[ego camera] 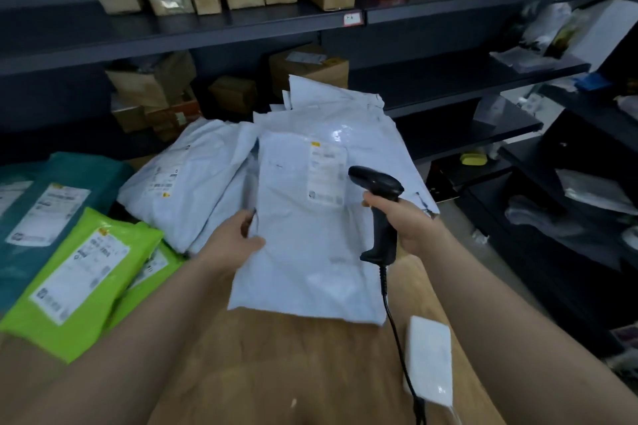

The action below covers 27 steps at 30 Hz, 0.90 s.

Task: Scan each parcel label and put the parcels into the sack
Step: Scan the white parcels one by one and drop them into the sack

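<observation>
My left hand grips the left edge of a pale blue-grey parcel bag, thumb on top, holding it over the wooden table. A white shipping label sits on the bag's upper right. My right hand grips the handle of a black barcode scanner, whose head points at that label from just right of it. More pale parcels lie piled behind and to the left. No sack is in sight.
Bright green parcels and teal parcels lie on the table's left. A white box lies near the scanner's cable at the front right. Dark shelves with cardboard boxes stand behind; more shelving with bagged goods fills the right.
</observation>
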Each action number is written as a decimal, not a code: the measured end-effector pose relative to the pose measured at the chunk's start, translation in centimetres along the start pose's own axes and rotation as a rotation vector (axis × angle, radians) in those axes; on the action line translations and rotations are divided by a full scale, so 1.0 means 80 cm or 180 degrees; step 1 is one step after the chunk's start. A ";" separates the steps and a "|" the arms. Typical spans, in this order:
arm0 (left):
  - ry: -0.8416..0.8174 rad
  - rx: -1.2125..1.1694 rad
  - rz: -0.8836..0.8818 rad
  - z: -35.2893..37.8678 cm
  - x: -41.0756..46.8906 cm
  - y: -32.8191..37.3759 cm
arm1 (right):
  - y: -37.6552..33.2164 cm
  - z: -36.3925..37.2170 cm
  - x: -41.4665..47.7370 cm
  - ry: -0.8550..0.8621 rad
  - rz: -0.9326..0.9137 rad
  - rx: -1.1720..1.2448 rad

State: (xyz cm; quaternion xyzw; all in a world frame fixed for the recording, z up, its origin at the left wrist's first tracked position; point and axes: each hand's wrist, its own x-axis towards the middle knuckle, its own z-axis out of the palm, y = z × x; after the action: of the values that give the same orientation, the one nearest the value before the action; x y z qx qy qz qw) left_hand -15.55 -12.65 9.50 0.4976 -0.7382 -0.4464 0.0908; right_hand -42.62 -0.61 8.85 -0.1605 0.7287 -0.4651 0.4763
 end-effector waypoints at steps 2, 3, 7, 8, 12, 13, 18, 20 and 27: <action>-0.0002 0.0127 -0.0131 0.000 -0.021 -0.027 | 0.017 0.023 -0.013 -0.0114 0.0073 0.0110; 0.0028 -0.0040 -0.0199 0.001 -0.029 -0.037 | 0.026 0.034 -0.020 -0.0153 0.0081 0.0140; 0.0350 -0.1268 -0.0179 0.003 -0.049 -0.052 | 0.051 0.067 -0.048 -0.0180 0.0084 0.0105; 0.0388 -0.1377 -0.0078 0.001 -0.052 -0.055 | 0.053 0.073 -0.055 -0.0161 0.0064 0.0079; 0.0573 -0.1799 -0.0092 -0.015 -0.064 -0.072 | 0.051 0.094 -0.089 -0.0080 -0.0160 -0.0113; 0.0614 -0.1859 -0.0150 -0.021 -0.067 -0.077 | 0.046 0.099 -0.099 -0.0016 -0.0245 -0.0200; 0.0774 -0.2340 -0.0273 -0.040 -0.085 -0.103 | 0.019 0.132 -0.153 -0.0067 -0.0710 -0.0492; 0.0819 -0.2461 -0.0229 -0.045 -0.094 -0.109 | 0.007 0.148 -0.174 -0.0166 -0.0775 -0.0450; 0.0828 -0.2391 -0.0066 -0.049 -0.118 -0.128 | -0.028 0.187 -0.216 -0.0060 -0.0820 -0.0569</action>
State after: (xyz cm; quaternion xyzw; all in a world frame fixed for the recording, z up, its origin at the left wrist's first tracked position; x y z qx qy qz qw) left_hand -1.99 -8.28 7.05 0.4896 -0.5009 -0.6194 0.3547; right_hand -21.90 2.09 18.45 -0.2988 0.7360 -0.4542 0.4034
